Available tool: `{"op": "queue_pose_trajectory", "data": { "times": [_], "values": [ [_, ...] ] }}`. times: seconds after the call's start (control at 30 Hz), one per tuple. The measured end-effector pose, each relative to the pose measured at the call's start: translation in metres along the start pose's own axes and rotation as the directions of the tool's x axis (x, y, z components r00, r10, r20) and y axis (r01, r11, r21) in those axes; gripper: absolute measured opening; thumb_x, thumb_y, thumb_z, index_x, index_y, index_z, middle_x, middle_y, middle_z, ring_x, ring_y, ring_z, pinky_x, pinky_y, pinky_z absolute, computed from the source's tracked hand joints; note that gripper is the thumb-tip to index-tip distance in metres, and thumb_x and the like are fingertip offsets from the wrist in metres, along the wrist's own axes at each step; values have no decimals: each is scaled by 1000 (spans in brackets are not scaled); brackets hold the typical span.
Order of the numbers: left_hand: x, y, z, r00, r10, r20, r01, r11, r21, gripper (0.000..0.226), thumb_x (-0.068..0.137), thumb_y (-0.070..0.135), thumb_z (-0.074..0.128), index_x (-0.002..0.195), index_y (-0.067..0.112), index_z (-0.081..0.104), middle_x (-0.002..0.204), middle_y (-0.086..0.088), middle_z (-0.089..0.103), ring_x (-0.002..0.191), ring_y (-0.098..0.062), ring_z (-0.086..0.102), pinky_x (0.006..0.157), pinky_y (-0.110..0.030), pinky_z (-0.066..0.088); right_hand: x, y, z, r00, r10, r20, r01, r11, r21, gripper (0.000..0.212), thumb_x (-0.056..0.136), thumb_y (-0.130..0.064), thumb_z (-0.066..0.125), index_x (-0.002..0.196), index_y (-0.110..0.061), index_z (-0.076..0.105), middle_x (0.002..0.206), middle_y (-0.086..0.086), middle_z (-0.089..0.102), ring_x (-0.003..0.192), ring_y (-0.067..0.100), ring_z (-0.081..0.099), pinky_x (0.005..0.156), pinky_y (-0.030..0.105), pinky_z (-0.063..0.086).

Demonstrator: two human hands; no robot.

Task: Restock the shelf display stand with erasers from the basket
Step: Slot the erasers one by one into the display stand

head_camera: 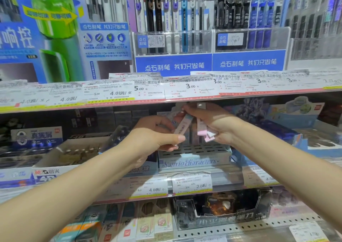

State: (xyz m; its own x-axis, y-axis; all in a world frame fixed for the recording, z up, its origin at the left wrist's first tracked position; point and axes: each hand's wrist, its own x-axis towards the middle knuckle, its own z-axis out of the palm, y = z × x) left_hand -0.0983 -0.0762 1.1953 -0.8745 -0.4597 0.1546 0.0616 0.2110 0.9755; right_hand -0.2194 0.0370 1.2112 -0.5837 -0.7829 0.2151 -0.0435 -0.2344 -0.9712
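Observation:
A pale blue display stand [194,160] with a slotted grid top stands on the middle shelf, marked "Sanrio characters" on its front. Both my hands hover just above it. My right hand [212,123] grips a bunch of slim pink and white stick erasers [202,130], ends pointing down. My left hand [157,136] pinches one white and blue stick eraser [182,126] that leans between the two hands. The basket is out of view.
The shelf edge above [166,93], covered in price tags, hangs close over my hands. A white cardboard box [74,153] stands left of the stand, a blue display box [296,140] right. A black display box [222,210] sits on the lower shelf.

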Motion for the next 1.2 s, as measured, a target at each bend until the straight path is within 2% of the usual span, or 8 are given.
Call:
{"op": "queue_pose_trajectory", "data": {
  "times": [0.17,0.4,0.7,0.83,0.93,1.0,1.07,1.2],
  "values": [
    [1,-3,-13,1000,-3,-26,4,999,34,14,75,-6,69,87,0,68,66,-13,70,43,-10,59,42,-13,46,6,4,-11,982,-169,-84,138,947,-289,12,89,-15,57,81,-15,66,83,2,72,78,14,72,78,29,56],
    [6,0,-26,970,-228,90,245,904,-350,9,85,-2,58,90,-5,65,62,-11,64,45,-6,52,42,-12,46,-4,0,-18,968,-168,186,250,688,-681,14,84,-20,64,94,-29,69,103,-6,71,101,12,65,96,31,48],
    [10,0,-28,946,-292,142,314,719,-620,15,93,5,45,85,-1,56,52,-11,57,39,-4,46,35,-9,39,-7,-6,-10,923,-284,260,385,716,-582,14,79,-10,69,85,-22,67,81,-23,66,75,-11,60,69,2,43],
    [6,0,-26,969,-239,65,244,872,-424,26,94,22,49,95,-2,59,56,-13,62,42,-10,51,39,-14,45,1,-2,-3,943,-282,178,332,732,-595,13,83,-12,66,75,-21,62,59,-19,63,55,-8,60,58,4,45],
    [-1,-10,-30,991,36,-132,-9,979,204,26,97,27,42,92,8,59,65,-13,67,50,-18,55,46,-25,45,8,-9,-4,961,-231,154,271,664,-697,17,88,-13,59,75,-24,57,49,-15,60,44,-5,54,53,9,42],
    [-6,-19,-40,927,373,27,-277,636,720,23,91,25,40,85,13,58,69,-5,64,56,-17,54,54,-32,45,11,-12,-5,965,-180,191,257,502,-825,10,91,-20,54,83,-26,58,57,-16,59,54,-3,54,57,15,43],
    [-12,-24,-48,844,412,343,-459,227,859,25,83,31,41,81,15,60,76,0,61,64,-13,52,61,-34,46,13,-12,-2,957,-132,256,286,318,-904,9,92,-24,51,94,-25,60,76,-15,56,71,4,54,67,22,40],
    [-15,-34,-56,801,272,533,-581,141,801,41,80,41,46,113,24,62,109,7,66,97,-10,59,81,-29,49,22,-8,10,930,-102,353,365,144,-920,18,93,-25,50,105,-20,62,90,-9,54,85,11,51,65,25,33]
  ]
}}
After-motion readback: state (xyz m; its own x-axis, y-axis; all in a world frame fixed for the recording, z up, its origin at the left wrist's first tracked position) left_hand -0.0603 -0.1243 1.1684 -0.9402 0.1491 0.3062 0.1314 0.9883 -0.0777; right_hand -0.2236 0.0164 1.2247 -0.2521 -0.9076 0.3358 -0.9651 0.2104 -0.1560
